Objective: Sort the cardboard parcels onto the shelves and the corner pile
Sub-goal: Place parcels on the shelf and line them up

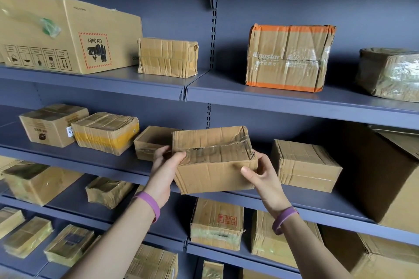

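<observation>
Cardboard parcel (215,165), held tilted at the front edge of the middle shelf (301,199), between a smaller box (147,140) and a squat taped package (303,165) resting there. Its left end is grasped by the left hand (166,165) and its right end by the right hand (258,174), thumbs pressed against the near face. Contact with the shelf cannot be determined.

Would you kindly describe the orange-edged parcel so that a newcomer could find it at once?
On the grey shelving, take the highest shelf in view, right of the slotted upright. The first parcel there is the orange-edged parcel; it alone has orange bands along top and bottom and pale Kingstar lettering.
</observation>
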